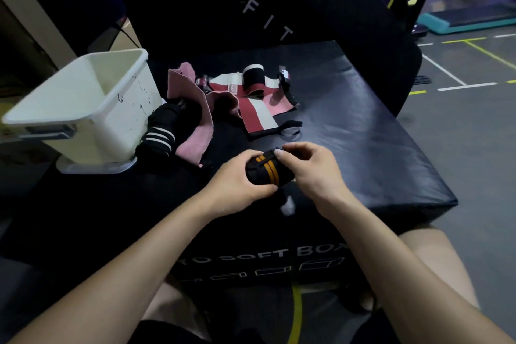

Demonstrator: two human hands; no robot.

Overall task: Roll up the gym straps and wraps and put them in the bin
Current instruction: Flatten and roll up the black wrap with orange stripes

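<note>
Both hands, left (237, 184) & right (312, 173), are gripping a rolled black-orange wrap (265, 170), its ends hidden, loose tail possibly dangling underneath.

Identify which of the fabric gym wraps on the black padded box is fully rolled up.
The black wrap with orange stripes, gripped between left hand and right hand; the others lie loose.

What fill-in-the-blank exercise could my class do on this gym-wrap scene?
1. Both hands hold a rolled black wrap with ____ stripes.
2. The white bin stands to the ____ of the loose wraps.
3. The pink strap lies ____ the bin.
4. The left hand and right hand work above a black soft ____.

Missing words: orange; left; outside; box
</note>
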